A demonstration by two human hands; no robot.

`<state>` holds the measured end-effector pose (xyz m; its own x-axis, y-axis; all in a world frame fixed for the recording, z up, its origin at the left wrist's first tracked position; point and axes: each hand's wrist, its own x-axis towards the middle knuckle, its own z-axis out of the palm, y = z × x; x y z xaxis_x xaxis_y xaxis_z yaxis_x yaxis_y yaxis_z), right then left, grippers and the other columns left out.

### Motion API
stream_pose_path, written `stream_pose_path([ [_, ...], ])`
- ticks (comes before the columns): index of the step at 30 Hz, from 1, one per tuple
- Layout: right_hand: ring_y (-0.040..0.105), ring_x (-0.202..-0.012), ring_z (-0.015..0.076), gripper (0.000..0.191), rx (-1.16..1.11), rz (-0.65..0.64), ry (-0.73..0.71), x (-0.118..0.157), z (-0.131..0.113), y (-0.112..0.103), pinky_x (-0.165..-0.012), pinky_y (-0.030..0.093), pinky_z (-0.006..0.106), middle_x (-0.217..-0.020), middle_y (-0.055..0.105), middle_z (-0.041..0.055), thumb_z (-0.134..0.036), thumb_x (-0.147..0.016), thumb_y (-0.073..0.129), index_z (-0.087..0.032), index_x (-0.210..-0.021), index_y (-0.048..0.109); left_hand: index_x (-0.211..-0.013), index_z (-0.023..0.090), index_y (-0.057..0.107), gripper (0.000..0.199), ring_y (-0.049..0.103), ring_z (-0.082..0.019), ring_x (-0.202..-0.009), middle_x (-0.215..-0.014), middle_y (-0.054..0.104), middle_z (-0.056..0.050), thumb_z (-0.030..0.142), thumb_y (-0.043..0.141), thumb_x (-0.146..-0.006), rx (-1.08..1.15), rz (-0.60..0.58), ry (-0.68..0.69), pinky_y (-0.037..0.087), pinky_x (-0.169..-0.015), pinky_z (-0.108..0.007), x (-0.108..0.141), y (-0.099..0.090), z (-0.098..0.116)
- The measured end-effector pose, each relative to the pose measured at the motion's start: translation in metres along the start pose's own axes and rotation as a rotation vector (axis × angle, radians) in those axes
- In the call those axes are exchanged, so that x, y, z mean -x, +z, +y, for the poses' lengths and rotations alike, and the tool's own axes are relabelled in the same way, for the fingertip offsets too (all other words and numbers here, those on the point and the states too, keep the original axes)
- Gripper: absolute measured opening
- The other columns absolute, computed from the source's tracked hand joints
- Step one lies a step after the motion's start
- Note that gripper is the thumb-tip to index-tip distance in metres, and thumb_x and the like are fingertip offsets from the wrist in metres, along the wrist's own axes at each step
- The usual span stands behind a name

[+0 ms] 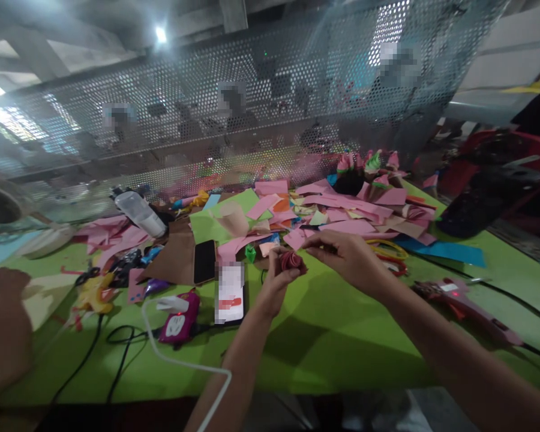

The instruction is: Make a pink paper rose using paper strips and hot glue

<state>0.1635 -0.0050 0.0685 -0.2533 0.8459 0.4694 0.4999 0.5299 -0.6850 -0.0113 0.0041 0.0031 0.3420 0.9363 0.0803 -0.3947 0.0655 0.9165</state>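
My left hand (281, 277) is closed around a dark pink rolled rose (291, 261), held just above the green table with its spiral facing up. To the right of the rose, my right hand (344, 255) is pinched, thumb against fingers, and apart from the rose. Whatever lies between those fingertips is too small to make out. Strips of pink sheet (351, 227) are spread behind both hands. A small green folded piece (251, 253) sits left of my left hand, close to a phone with a lit screen (230, 294).
A pink glue gun (472, 309) with a cord lies at right, near yellow scissor handles (389, 248). At left are a dark phone (205, 262), a magenta device (180, 318), a yellow toy-like item (94, 293) and a clear bottle (140, 213). Another person's arm (6, 330) reaches in.
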Motion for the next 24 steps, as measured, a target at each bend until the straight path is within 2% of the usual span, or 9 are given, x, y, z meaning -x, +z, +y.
stream_pose_path([
  [5,0.066,-0.082,0.0184,0.016,-0.007,-0.057,-0.048,0.004,0.003,0.008,-0.074,0.05,0.03,-0.087,0.073,0.0044,-0.019,-0.09,0.059,-0.022,-0.093,0.074,-0.1,0.026,0.043,0.048,0.055,-0.017,-0.091,-0.098,0.055,0.0,0.038,0.073,-0.065,0.02,0.033,-0.016,0.043,-0.085,-0.034,-0.002,0.0,-0.003],
  [12,0.066,-0.084,0.0193,0.016,-0.001,-0.033,-0.054,0.005,0.01,0.011,-0.074,0.05,0.031,-0.089,0.073,0.0053,-0.018,-0.09,0.06,-0.021,-0.096,0.074,-0.102,0.023,0.051,0.04,0.057,-0.013,-0.078,-0.09,0.059,0.001,0.04,0.072,-0.072,0.073,0.047,-0.099,0.04,-0.07,-0.027,0.001,0.004,0.002],
  [15,0.066,-0.084,0.0193,0.014,-0.027,-0.034,-0.055,0.006,0.01,0.012,-0.075,0.05,0.031,-0.089,0.074,0.0051,-0.017,-0.089,0.061,-0.02,-0.095,0.073,-0.104,0.021,0.053,0.045,0.056,-0.013,-0.07,-0.083,0.06,0.001,0.049,0.071,-0.075,0.091,0.078,-0.128,0.038,-0.062,-0.026,0.0,0.005,0.001],
  [19,0.067,-0.084,0.0185,0.012,-0.057,-0.011,-0.059,0.011,0.013,0.014,-0.076,0.051,0.03,-0.088,0.073,0.0051,-0.017,-0.09,0.061,-0.02,-0.094,0.073,-0.095,0.019,0.056,0.05,0.049,-0.01,-0.057,-0.072,0.059,0.002,0.063,0.068,-0.075,0.106,0.083,-0.155,0.035,-0.054,-0.024,-0.003,0.005,0.0],
  [24,0.068,-0.085,0.0186,0.013,-0.049,0.017,-0.107,0.016,0.018,0.017,-0.075,0.053,0.029,-0.09,0.073,0.0061,-0.018,-0.09,0.061,-0.021,-0.094,0.074,-0.091,0.019,0.058,0.052,0.049,-0.011,-0.057,-0.069,0.059,0.002,0.066,0.068,-0.073,0.147,0.076,-0.152,0.033,-0.052,-0.024,-0.003,0.007,0.002],
])
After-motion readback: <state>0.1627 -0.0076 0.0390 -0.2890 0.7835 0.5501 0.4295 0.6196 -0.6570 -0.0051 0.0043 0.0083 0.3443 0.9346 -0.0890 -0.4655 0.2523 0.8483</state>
